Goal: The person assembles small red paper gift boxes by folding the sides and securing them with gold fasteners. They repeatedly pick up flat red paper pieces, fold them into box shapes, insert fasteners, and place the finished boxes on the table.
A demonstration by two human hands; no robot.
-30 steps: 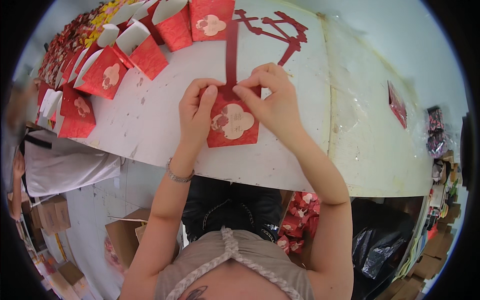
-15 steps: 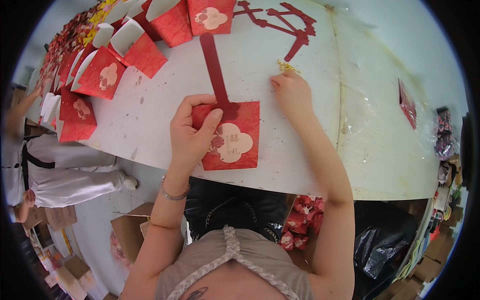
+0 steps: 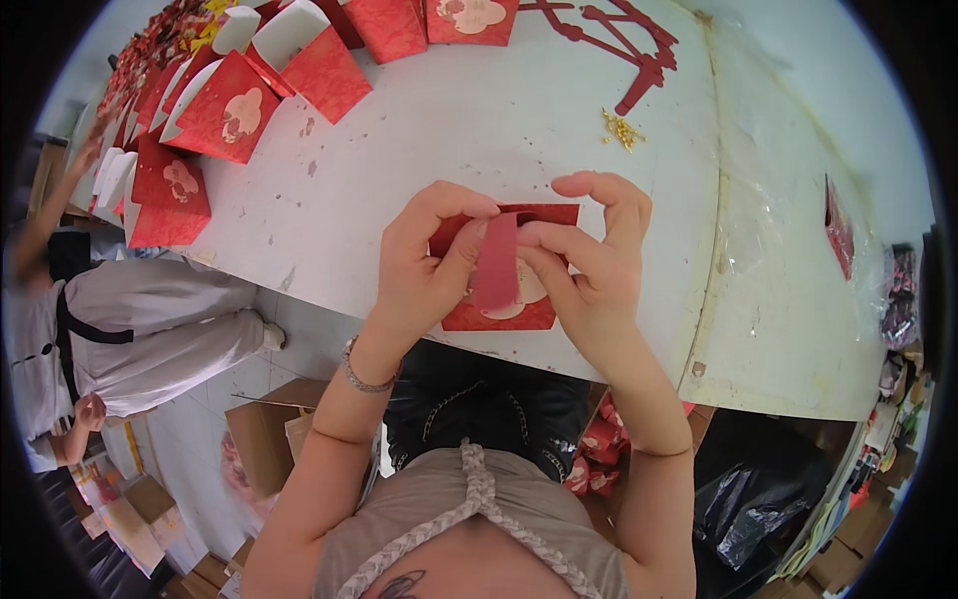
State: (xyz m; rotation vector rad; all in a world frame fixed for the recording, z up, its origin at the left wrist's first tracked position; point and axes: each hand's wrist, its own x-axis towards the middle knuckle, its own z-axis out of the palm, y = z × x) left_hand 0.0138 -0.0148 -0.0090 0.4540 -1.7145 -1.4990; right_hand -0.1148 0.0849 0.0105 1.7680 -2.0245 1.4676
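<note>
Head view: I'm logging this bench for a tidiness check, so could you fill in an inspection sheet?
Surface: white table, scuffed and stained.
Job's things: red envelope with a pale motif; red paper strip pinched over it.
Clutter: standing red bags at far left, red strips, small gold bits.
Hands: left hand and right hand both grip the strip.
Cables: nothing seen.
Surroundings: cardboard boxes on the floor, another person at left.

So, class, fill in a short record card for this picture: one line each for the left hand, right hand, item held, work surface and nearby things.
Left hand: left hand pinches the red paper strip
Right hand: right hand grips the same strip from the other side
Item held: strip lies over a red envelope with a pale motif
Work surface: white table, scuffed
Nearby: small gold bits; red paper bags along the far-left edge
</note>
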